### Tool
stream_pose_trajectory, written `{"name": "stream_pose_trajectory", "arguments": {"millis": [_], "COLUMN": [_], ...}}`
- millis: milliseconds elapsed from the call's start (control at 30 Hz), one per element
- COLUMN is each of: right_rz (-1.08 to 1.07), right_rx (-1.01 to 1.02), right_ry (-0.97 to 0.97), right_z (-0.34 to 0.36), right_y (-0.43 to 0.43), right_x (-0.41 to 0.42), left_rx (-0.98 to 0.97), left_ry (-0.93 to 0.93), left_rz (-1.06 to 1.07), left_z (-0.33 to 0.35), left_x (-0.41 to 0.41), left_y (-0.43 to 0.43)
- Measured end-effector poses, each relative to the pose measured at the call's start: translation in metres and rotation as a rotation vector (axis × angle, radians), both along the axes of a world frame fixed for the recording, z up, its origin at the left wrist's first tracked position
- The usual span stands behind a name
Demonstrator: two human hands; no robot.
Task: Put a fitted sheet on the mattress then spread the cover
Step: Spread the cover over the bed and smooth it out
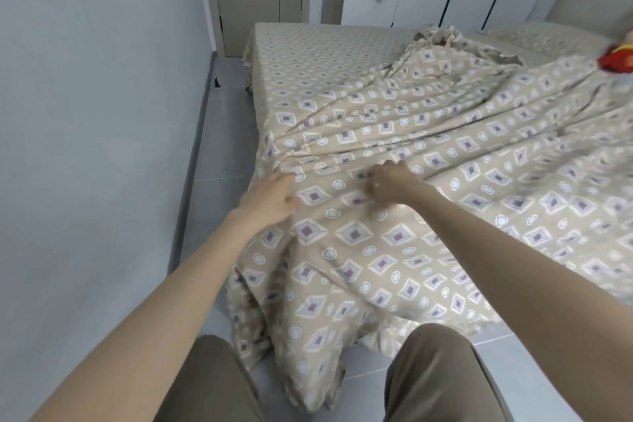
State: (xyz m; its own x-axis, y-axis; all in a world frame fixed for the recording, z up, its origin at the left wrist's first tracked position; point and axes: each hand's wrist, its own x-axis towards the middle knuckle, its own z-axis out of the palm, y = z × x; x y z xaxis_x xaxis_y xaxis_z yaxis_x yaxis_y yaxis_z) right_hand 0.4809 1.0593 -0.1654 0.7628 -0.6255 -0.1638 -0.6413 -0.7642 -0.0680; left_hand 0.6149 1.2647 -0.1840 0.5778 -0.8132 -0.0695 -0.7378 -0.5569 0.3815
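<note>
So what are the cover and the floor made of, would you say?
The cover looks like thin woven cloth, perhaps cotton or a blend, with a matt printed face; it creases softly and hangs limp. The floor seems to be grey tile with a faint sheen; straight grout lines cross it.

The cover hides the near part of the fitted sheet. At 2 o'clock, a red thing is cut by the picture's edge. The fingertips of the left hand and the right hand are lost in blurred folds.
</note>
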Motion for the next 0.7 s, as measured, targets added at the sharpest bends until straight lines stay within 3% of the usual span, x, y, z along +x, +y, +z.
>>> {"name": "stream_pose_trajectory", "arguments": {"millis": [167, 367, 500, 633, 700], "right_rz": [0.003, -0.002, -0.073, -0.069, -0.009], "right_rx": [-0.180, -0.169, 0.083, 0.407, 0.461], "right_ry": [-0.173, -0.417, -0.508, -0.698, -0.739], "right_z": [-0.004, 0.011, -0.014, -0.025, -0.021], "right_y": [-0.001, -0.006, -0.004, 0.001, 0.008], "right_x": [-0.017, -0.002, -0.008, -0.026, -0.037], "left_rx": [-0.025, -0.110, -0.087, -0.304, -0.412], "left_ry": [-0.070, -0.170, -0.185, -0.222, -0.201], "left_rz": [0.130, 0.167, 0.211, 0.162, 0.126], "left_z": [0.005, 0.021, 0.005, -0.013, -0.016], "left_x": [-0.006, 0.011, 0.013, -0.011, -0.032], "left_y": [-0.029, -0.028, -0.022, -0.009, -0.004]}}
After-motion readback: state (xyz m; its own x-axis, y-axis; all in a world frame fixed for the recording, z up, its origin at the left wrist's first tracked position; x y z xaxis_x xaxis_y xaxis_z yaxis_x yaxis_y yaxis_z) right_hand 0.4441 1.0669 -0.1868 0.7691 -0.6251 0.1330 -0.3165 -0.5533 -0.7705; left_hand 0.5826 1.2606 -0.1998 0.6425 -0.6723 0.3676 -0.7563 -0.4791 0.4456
